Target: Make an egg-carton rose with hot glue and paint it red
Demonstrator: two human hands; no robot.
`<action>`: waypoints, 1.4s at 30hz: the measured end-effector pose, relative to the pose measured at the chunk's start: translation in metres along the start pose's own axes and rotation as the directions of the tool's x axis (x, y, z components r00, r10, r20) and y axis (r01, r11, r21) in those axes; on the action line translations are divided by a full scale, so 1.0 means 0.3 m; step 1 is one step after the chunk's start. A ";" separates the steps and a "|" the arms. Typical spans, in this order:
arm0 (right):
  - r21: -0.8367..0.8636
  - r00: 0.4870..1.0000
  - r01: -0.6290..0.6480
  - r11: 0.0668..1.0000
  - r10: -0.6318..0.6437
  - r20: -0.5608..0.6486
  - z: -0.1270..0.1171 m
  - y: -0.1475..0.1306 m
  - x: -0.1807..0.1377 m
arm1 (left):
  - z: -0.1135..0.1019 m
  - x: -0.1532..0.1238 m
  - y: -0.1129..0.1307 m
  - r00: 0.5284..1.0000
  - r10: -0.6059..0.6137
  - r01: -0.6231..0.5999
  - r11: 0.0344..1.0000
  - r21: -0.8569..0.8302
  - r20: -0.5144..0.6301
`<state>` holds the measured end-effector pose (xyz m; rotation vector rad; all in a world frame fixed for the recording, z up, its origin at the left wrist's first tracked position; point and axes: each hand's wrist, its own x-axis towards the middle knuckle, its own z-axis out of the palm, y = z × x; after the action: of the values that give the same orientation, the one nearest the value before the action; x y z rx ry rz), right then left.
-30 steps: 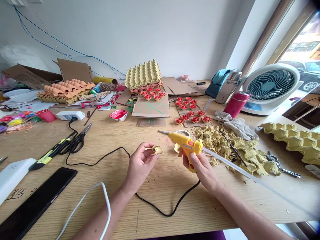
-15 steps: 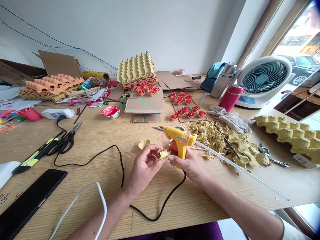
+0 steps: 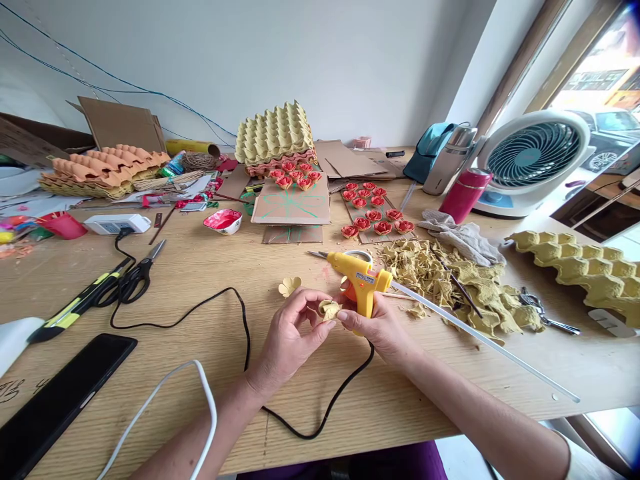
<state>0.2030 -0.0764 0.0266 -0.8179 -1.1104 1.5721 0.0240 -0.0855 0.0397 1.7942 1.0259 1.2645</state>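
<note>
From my end I have the left hand (image 3: 295, 327) with its thumb and fingers closed in a pinch on a small curled piece of yellow egg-carton pulp (image 3: 330, 309), held above the near middle of the bench (image 3: 420, 420). My right hand (image 3: 380, 327) is wrapped around the handle of a yellow glue gun (image 3: 365, 280), its nozzle aimed to the left, beyond the pulp piece. The right thumb reaches right up to that piece; whether it presses on it I can't tell. A long clear glue stick (image 3: 480, 338) runs out of the gun's back end over the right forearm, and a black cord (image 3: 246, 330) trails from the handle across the bench. Just beyond my left fingers lies a pale petal cup (image 3: 289, 287). To the right of the gun I see a heap of torn pulp scraps (image 3: 415, 267), with a yellow egg tray (image 3: 585, 267) farther right. Red-painted flowers (image 3: 383, 227) sit in rows on cardboard behind, and a bowl of red paint (image 3: 233, 227) stands left of them.
</note>
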 end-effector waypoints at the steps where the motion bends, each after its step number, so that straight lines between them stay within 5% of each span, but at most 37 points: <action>1: 0.001 1.000 0.002 1.000 -0.002 0.013 -0.001 0.000 -0.001 | -0.001 0.000 -0.001 1.000 0.008 -0.008 1.000 0.010 0.001; 24: -0.051 0.999 0.006 0.999 -0.003 0.050 0.003 -0.016 -0.008 | -0.016 -0.009 0.001 0.996 0.031 -0.036 0.998 0.056 0.088; 42: -0.100 0.995 0.046 0.994 -0.036 0.091 -0.004 -0.017 -0.010 | -0.030 -0.012 -0.017 0.974 0.200 -0.222 0.932 0.286 0.102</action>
<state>0.2067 -0.0785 0.0309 -0.7938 -1.2728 1.5402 0.0136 -0.0854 0.0363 2.2139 1.0478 1.2107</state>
